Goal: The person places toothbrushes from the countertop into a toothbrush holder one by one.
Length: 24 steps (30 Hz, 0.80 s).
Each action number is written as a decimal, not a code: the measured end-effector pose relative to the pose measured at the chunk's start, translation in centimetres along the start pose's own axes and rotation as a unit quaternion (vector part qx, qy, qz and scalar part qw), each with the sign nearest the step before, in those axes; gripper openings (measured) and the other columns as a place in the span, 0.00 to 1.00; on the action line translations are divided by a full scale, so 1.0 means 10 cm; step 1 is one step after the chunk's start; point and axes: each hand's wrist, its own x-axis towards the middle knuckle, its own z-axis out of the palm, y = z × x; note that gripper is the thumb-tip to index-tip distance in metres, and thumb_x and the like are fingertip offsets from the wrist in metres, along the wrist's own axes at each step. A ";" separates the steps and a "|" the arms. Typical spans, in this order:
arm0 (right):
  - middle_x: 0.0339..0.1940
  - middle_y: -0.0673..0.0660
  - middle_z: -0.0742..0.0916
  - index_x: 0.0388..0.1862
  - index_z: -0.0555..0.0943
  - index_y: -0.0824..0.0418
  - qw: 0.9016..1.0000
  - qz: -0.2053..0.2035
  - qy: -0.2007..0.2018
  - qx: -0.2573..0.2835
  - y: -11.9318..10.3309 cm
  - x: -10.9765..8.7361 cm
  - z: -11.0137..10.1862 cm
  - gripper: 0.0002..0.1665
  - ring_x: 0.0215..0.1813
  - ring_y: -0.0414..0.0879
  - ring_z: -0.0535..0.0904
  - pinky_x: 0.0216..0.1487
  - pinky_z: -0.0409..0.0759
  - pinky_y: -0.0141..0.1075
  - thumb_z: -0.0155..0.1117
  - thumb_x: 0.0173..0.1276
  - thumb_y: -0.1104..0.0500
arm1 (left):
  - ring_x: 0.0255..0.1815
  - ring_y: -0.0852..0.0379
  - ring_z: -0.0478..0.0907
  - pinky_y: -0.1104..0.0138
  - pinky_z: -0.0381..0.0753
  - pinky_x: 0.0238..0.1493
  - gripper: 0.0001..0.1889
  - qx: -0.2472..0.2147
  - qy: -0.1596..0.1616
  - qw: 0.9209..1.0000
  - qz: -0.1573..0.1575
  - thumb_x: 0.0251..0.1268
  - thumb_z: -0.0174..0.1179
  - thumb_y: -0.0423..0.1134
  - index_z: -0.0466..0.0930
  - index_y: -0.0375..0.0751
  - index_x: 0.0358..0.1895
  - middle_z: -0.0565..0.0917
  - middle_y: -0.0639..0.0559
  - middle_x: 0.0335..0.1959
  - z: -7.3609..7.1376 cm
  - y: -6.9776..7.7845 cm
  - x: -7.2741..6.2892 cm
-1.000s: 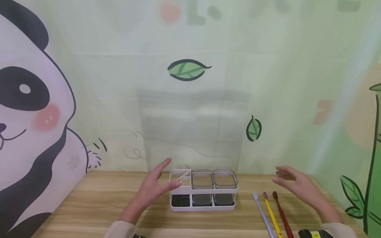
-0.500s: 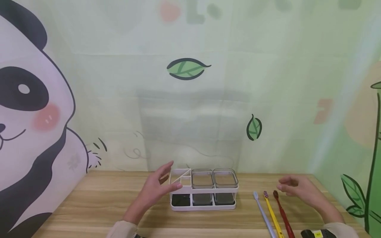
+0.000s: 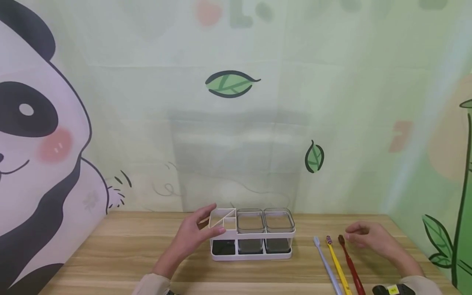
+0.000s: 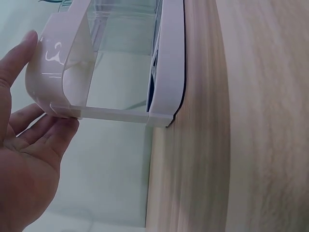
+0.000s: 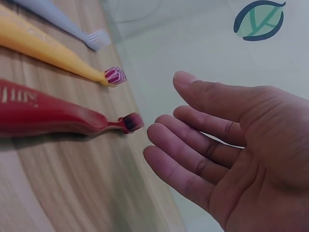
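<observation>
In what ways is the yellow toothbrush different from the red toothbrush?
The yellow toothbrush has purple-and-white bristles; the red toothbrush has dark bristles. The yellow toothbrush lies in the row's middle; the red toothbrush lies at its end, nearest the right hand. Both lie on the wooden table, heads away from the person.

One pale-blue toothbrush (image 3: 327,264), one yellow toothbrush (image 3: 338,264) and one red toothbrush (image 3: 352,264) are lying on one worktop (image 3: 121,254), making three. One white rack (image 3: 254,236) is holding two clear cups (image 3: 250,228). One left hand (image 3: 193,233) and one right hand (image 3: 374,239) are appearing, totalling two; one panda (image 3: 44,151) is decorating one backdrop (image 3: 258,49).
</observation>
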 end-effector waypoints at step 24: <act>0.36 0.53 0.88 0.46 0.85 0.72 0.997 0.062 -0.019 -0.043 0.10 0.04 0.18 0.13 0.39 0.48 0.84 0.41 0.89 0.42 0.74 0.71 0.62 | 0.72 0.32 0.74 0.46 0.77 0.70 0.36 0.008 0.005 1.000 -0.021 0.63 0.78 0.38 0.76 0.32 0.73 0.78 0.32 0.70 0.00 0.00 0.00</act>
